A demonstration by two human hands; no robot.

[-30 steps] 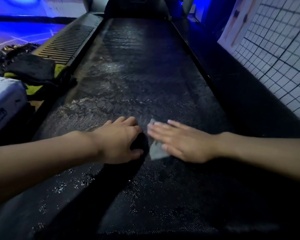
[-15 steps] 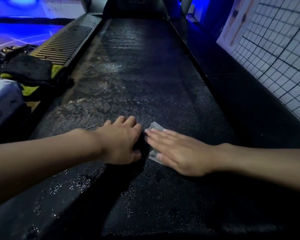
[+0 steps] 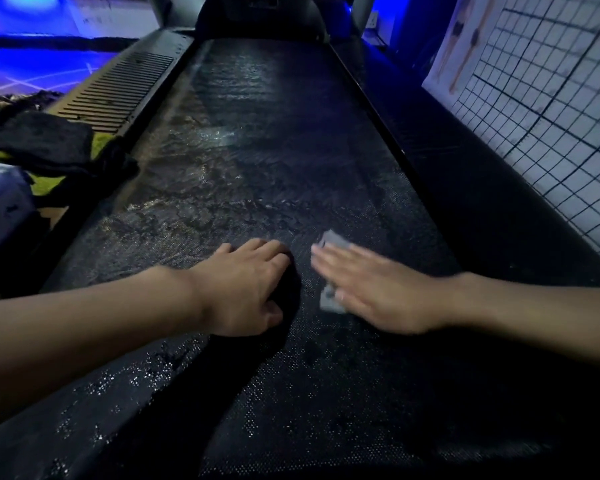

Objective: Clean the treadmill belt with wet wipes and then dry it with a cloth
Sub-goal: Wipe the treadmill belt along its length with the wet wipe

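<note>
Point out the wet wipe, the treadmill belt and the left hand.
wet wipe (image 3: 334,241), head view, corner beyond the fingertips.
treadmill belt (image 3: 264,140), head view, bare wet middle.
left hand (image 3: 243,289), head view, its back.

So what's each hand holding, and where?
Right hand lies flat on the middle of the pale grey wet wipe, pressing, not gripping. Left hand curls against the black treadmill belt; whether it holds anything cannot be told.

A white grid-tiled wall (image 3: 551,133) stands right; blue light washes the floor (image 3: 32,71) far left.
</note>
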